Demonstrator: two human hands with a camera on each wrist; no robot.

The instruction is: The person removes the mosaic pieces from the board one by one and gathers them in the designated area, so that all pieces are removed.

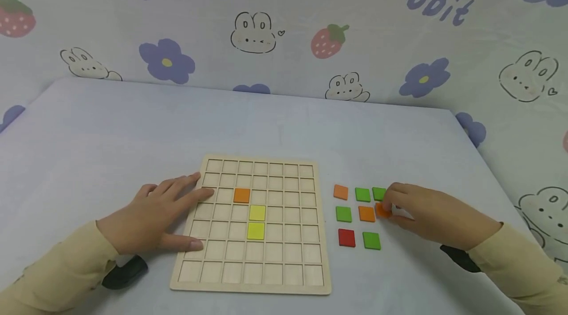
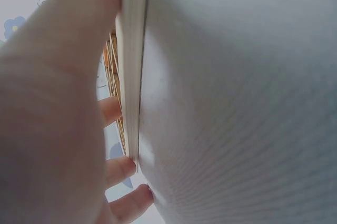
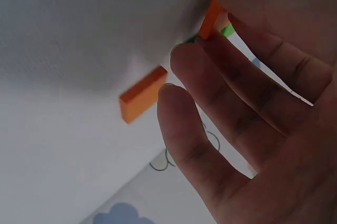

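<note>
A pale wooden grid board [image 1: 222, 286] lies on the table, with an orange tile [image 1: 241, 195] and two yellow tiles [image 1: 257, 213] in its squares. My left hand [image 1: 151, 216] rests along the board's left edge, fingers spread, thumb and index finger over the rim. To the right of the board, my right hand [image 1: 432, 211] pinches an orange tile [image 3: 212, 19] between thumb and fingers, low over the table. Another orange tile [image 3: 143, 95] lies beside the fingers in the right wrist view; the hand hides it in the head view.
Loose tiles lie between board and right hand: a light orange one [image 1: 340, 192], an orange one [image 1: 367, 214], a red one [image 1: 346, 237] and several green ones [image 1: 372, 240]. White cloth covers the table [image 1: 248, 122]. Behind it hangs a rabbit-print cloth [image 1: 288, 68].
</note>
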